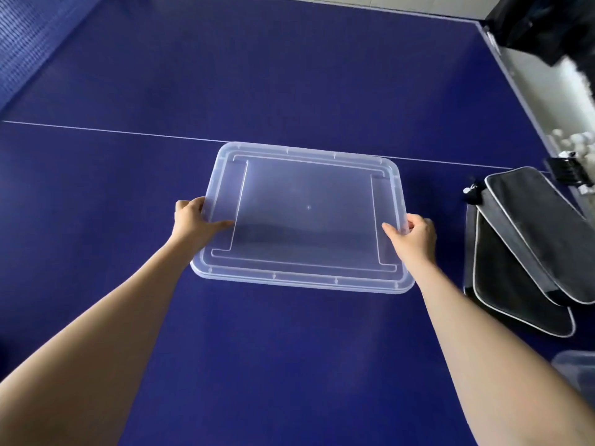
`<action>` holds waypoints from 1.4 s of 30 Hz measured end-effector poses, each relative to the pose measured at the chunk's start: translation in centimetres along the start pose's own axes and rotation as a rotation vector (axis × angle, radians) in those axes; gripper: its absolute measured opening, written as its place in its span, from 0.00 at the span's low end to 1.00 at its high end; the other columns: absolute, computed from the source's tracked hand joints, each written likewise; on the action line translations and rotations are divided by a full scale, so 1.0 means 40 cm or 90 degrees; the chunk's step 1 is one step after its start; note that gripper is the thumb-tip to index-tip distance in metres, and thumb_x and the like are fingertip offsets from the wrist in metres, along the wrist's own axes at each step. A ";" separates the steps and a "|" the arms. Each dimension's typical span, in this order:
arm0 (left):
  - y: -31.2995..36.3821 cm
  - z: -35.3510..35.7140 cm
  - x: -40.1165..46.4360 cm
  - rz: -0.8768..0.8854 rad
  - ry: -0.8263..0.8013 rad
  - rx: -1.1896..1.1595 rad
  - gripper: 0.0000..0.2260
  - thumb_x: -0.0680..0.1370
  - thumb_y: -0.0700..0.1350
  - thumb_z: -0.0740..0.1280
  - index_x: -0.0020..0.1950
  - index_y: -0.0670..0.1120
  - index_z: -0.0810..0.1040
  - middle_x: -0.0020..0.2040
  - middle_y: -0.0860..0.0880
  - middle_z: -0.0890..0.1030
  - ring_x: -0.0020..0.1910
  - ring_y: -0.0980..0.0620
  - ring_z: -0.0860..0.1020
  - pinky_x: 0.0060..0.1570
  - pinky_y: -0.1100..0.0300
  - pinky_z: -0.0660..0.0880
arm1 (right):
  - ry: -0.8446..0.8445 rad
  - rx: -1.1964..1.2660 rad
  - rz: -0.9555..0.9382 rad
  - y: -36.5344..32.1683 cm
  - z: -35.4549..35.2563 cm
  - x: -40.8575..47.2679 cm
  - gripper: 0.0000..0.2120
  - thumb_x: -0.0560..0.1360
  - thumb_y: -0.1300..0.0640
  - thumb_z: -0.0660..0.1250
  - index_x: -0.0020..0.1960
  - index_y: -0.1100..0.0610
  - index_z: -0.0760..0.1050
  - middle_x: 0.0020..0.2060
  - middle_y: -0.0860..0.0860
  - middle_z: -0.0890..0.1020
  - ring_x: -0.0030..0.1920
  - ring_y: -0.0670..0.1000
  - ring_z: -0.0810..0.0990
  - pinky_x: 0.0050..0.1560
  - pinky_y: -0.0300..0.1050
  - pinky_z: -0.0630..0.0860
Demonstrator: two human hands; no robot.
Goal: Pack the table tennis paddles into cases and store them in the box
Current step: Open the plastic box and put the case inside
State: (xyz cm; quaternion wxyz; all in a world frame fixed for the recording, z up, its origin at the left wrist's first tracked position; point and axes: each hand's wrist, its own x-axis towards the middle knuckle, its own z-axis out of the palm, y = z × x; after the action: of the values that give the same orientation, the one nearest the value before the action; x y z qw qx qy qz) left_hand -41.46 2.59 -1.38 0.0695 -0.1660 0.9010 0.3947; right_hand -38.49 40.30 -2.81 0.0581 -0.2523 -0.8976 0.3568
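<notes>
A clear plastic lid [306,217] is held flat a little above the blue table tennis table [225,75], near its white centre line. My left hand [193,220] grips the lid's left edge, thumb on top. My right hand [415,235] grips the right edge the same way. Three black paddle cases [528,249] with white piping lie overlapping at the right side of the table. A corner of a clear plastic box [576,368] shows at the lower right edge. No paddle is visible.
The net [22,46] runs along the far left. Beyond the table's right edge lie white balls [576,146] on the floor and a black clip-like object [566,172]. A dark bag [544,24] sits at the top right.
</notes>
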 end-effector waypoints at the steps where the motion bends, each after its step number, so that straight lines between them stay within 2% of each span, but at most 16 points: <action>1: -0.006 0.006 0.000 -0.002 0.003 0.004 0.25 0.69 0.46 0.78 0.62 0.41 0.76 0.62 0.41 0.66 0.53 0.41 0.72 0.61 0.50 0.72 | 0.000 -0.006 0.002 0.003 0.007 0.001 0.13 0.71 0.54 0.73 0.48 0.59 0.72 0.49 0.56 0.70 0.45 0.53 0.69 0.46 0.43 0.68; 5: -0.028 0.026 0.000 -0.012 0.014 0.007 0.27 0.69 0.46 0.78 0.65 0.42 0.74 0.65 0.40 0.64 0.63 0.40 0.68 0.67 0.50 0.68 | -0.003 -0.022 -0.004 0.013 0.033 0.006 0.20 0.71 0.56 0.73 0.56 0.66 0.74 0.52 0.57 0.69 0.54 0.58 0.72 0.55 0.44 0.68; 14: -0.022 0.036 -0.003 0.001 0.033 0.035 0.24 0.70 0.47 0.77 0.62 0.42 0.75 0.64 0.41 0.65 0.64 0.42 0.66 0.67 0.53 0.66 | 0.016 -0.056 -0.014 0.010 0.044 -0.007 0.24 0.72 0.54 0.72 0.61 0.67 0.72 0.58 0.63 0.70 0.60 0.62 0.68 0.62 0.53 0.68; 19: -0.015 0.018 -0.032 0.013 -0.001 0.123 0.28 0.72 0.51 0.75 0.65 0.39 0.71 0.66 0.38 0.66 0.65 0.39 0.65 0.65 0.48 0.66 | -0.006 -0.077 -0.052 0.007 0.016 -0.047 0.30 0.73 0.53 0.71 0.68 0.66 0.66 0.61 0.62 0.70 0.62 0.61 0.68 0.64 0.52 0.66; 22: -0.017 0.001 -0.064 0.027 -0.036 0.190 0.34 0.72 0.54 0.73 0.73 0.42 0.66 0.70 0.40 0.66 0.69 0.39 0.63 0.67 0.45 0.63 | -0.035 -0.106 -0.077 -0.001 -0.012 -0.081 0.31 0.73 0.52 0.71 0.70 0.65 0.64 0.63 0.61 0.70 0.64 0.60 0.68 0.64 0.52 0.67; 26: -0.019 -0.031 -0.139 0.075 -0.057 0.285 0.37 0.74 0.58 0.69 0.77 0.44 0.59 0.75 0.45 0.63 0.73 0.43 0.61 0.69 0.46 0.59 | -0.106 -0.156 -0.142 -0.020 -0.051 -0.141 0.33 0.74 0.50 0.69 0.72 0.63 0.61 0.68 0.59 0.67 0.68 0.58 0.65 0.67 0.52 0.65; 32: -0.031 -0.106 -0.306 0.164 -0.077 0.429 0.36 0.76 0.61 0.64 0.78 0.46 0.57 0.79 0.47 0.57 0.78 0.48 0.54 0.74 0.52 0.54 | -0.189 -0.298 -0.301 -0.071 -0.106 -0.256 0.33 0.76 0.47 0.65 0.73 0.62 0.60 0.69 0.56 0.67 0.70 0.56 0.64 0.66 0.50 0.65; 37: -0.059 -0.164 -0.463 0.134 -0.087 0.486 0.37 0.78 0.64 0.59 0.79 0.46 0.52 0.80 0.48 0.51 0.79 0.50 0.50 0.76 0.54 0.50 | -0.238 -0.355 -0.385 -0.124 -0.122 -0.378 0.33 0.78 0.44 0.61 0.75 0.60 0.56 0.70 0.54 0.65 0.71 0.54 0.63 0.68 0.49 0.63; 42: -0.141 -0.232 -0.596 0.073 -0.064 0.484 0.36 0.78 0.64 0.57 0.79 0.46 0.51 0.80 0.49 0.51 0.79 0.51 0.49 0.76 0.55 0.50 | -0.274 -0.366 -0.431 -0.186 -0.102 -0.490 0.35 0.78 0.42 0.60 0.76 0.59 0.54 0.72 0.53 0.63 0.71 0.54 0.62 0.70 0.49 0.62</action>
State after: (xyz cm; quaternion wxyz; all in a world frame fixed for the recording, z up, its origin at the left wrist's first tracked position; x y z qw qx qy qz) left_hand -17.13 -1.97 7.14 0.1480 -0.0578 0.9863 0.0436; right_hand -23.40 28.51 6.67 -0.0878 0.1269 -0.9830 0.0996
